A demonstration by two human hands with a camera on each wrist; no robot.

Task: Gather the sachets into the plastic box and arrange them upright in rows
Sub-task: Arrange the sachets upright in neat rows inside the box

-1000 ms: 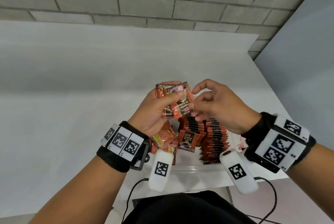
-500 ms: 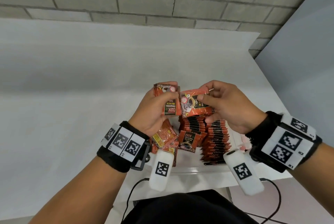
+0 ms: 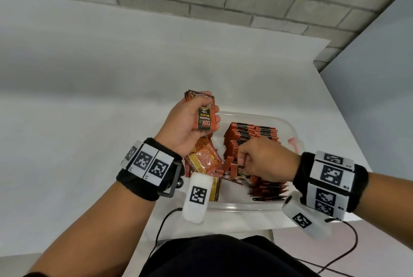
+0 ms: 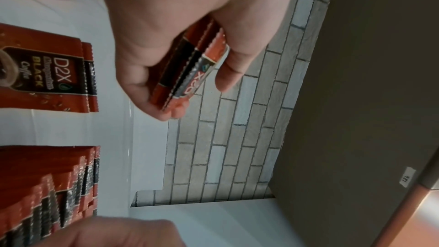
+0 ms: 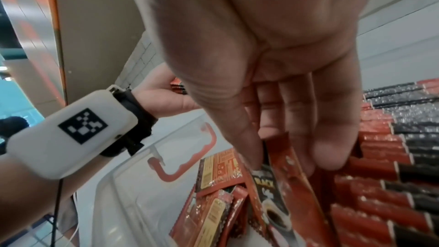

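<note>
Up above the plastic box [image 3: 288,124], the left hand [image 3: 185,124] has its fingers curled round a small stack of sachets [image 3: 204,118], thumb pressed on the front one; the left wrist view shows the stack [image 4: 190,70] edge-on between thumb and fingers. Down inside the box, the right hand [image 3: 266,160] pinches one loose sachet [image 5: 273,191] between thumb and fingertips [image 5: 330,149], just beside the upright rows of sachets [image 3: 254,136] that fill the right side. More loose sachets [image 3: 204,158] lie flat at the left of the box, under the left wrist. The box sits on the white table [image 3: 89,120], near its front edge. Half a second ago both hands were raised together above the box, each holding sachets; since then the right hand has dropped into the box, while the left keeps its stack aloft.
</note>
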